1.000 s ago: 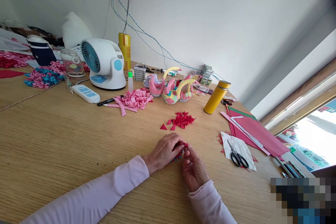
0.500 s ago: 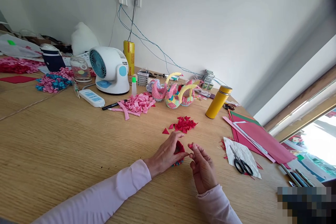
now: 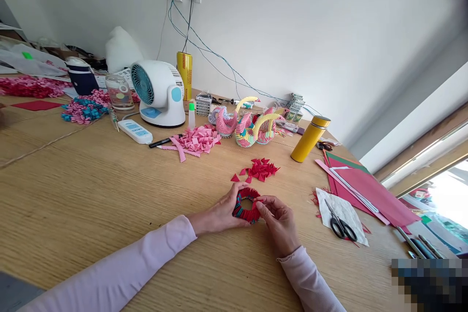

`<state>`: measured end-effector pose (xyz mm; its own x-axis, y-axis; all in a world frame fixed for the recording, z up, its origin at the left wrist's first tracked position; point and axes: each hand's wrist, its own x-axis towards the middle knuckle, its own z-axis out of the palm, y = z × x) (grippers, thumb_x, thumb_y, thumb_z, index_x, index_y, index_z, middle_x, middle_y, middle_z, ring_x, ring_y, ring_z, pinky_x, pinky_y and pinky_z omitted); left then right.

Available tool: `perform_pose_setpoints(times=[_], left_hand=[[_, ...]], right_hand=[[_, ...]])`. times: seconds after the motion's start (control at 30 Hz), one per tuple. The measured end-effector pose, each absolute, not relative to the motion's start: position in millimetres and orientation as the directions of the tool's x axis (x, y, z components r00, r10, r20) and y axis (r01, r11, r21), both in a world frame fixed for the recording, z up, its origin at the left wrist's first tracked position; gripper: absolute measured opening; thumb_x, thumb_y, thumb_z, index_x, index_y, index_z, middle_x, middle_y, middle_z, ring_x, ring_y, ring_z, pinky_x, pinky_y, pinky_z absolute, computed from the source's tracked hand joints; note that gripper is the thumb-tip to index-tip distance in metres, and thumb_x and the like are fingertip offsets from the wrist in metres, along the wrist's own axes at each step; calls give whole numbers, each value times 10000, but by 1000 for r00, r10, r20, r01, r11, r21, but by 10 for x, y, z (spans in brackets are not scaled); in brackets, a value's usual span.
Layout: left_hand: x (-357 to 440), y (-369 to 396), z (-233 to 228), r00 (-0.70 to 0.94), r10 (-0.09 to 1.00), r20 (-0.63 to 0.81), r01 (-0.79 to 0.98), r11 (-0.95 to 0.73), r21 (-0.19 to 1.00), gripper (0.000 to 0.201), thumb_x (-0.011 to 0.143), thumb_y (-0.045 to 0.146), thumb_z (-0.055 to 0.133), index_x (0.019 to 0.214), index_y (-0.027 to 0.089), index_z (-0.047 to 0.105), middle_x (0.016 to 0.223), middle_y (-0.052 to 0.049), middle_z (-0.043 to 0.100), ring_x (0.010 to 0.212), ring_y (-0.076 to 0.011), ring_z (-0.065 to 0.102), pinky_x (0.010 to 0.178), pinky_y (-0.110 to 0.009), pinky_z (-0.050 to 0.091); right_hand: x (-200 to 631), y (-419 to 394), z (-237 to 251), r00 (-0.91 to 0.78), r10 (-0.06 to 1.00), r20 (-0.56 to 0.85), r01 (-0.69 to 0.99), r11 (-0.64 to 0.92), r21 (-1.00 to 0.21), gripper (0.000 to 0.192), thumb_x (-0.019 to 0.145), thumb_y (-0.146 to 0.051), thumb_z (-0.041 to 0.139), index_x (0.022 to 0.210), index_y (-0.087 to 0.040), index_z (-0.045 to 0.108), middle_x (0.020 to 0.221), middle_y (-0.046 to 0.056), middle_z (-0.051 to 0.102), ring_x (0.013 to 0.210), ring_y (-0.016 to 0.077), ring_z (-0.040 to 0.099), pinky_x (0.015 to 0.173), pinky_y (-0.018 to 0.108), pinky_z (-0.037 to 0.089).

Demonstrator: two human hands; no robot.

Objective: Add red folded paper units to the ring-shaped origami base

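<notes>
Head view. Your left hand (image 3: 219, 213) cups the small red-and-teal folded-paper ring (image 3: 247, 204) from its 9 o'clock side, fingers curled around its rim. Your right hand (image 3: 278, 219) meets the ring at its 3 o'clock side, thumb and forefinger pinched together on the rim. The ring sits on the light wooden table (image 3: 91, 190), near centre.

Surroundings, taken from the ring:
- 12 o'clock, near: loose pile of red folded paper triangles (image 3: 258, 169).
- 12 o'clock, farther: multicoloured folded-paper swans (image 3: 248, 126).
- 1 o'clock: yellow cylindrical flask (image 3: 310, 138).
- 3 o'clock: black-handled scissors (image 3: 340, 223) on a white paper scrap, with stacked red card sheets (image 3: 361, 186) beyond.
- 11 o'clock: heap of pink paper strips (image 3: 195, 139), then the white desk fan (image 3: 158, 92).

Bare tabletop extends from 7 to 10 o'clock, under your left sleeve. The near table edge is out of frame.
</notes>
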<state>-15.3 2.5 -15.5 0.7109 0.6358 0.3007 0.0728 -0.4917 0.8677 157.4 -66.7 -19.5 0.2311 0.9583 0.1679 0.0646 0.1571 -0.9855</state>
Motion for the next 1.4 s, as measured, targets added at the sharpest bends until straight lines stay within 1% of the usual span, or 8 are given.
perform_pose_setpoints(times=[0.17,0.33,0.53,0.77,1.0,1.1,1.23,1.4], left_hand=[[-75,37,-235,681,661,313,112,-517,848,890,641,240,796,1356,256,266,1346,-121,438,1257,-283,433,1037,-477,382],[40,43,-341,633,681,368,150,-574,805,883,667,256,781,1385,227,269,1360,-151,421,1291,-309,388,1052,-495,351],[39,34,-244,664,664,343,124,-550,826,963,605,357,826,1391,229,284,1357,-158,437,1296,-340,376,1069,-516,318],[-98,57,-43,768,569,296,93,-555,827,683,780,243,680,1365,222,328,1405,-133,408,1314,-278,383,1079,-443,336],[-105,56,-77,768,557,315,79,-570,818,687,805,222,649,1370,211,257,1368,-140,426,1278,-253,420,1051,-423,368],[-106,43,-87,755,558,343,78,-597,799,528,813,237,643,1262,203,367,1263,-123,497,1202,-245,480,1008,-408,404],[-98,41,-76,750,556,357,91,-622,777,209,829,257,626,1011,194,544,1294,-122,468,1269,-270,417,1038,-408,371],[-67,48,-80,720,588,368,105,-616,781,151,808,256,652,927,186,589,1278,-122,482,1258,-268,435,1021,-388,391]], right_hand=[[1530,-696,-38,245,946,213,83,199,-977,288,731,-418,717,883,-175,686,729,38,680,575,111,568,520,218,456],[1490,-745,13,147,981,124,184,97,-978,332,742,-459,693,891,-162,682,490,-30,548,353,43,346,340,177,270],[1542,-723,-71,135,985,108,180,83,-980,361,768,-476,660,940,-160,640,565,8,606,462,112,540,371,185,368],[1555,-735,-55,139,988,70,143,50,-988,363,770,-478,657,949,-165,618,589,16,627,517,130,577,372,181,403],[1554,-726,-55,161,985,64,60,55,-997,363,742,-473,690,929,-167,632,625,16,647,536,126,602,434,198,459],[1568,-725,-61,164,985,62,77,50,-996,365,740,-475,691,929,-168,638,605,14,648,539,132,606,457,209,472],[1589,-728,-64,176,983,51,85,36,-996,370,734,-482,693,932,-175,638,632,24,672,547,141,617,495,237,498],[1579,-725,-62,210,975,72,60,61,-996,388,714,-491,708,924,-171,646,680,37,691,527,133,612,505,253,516]])
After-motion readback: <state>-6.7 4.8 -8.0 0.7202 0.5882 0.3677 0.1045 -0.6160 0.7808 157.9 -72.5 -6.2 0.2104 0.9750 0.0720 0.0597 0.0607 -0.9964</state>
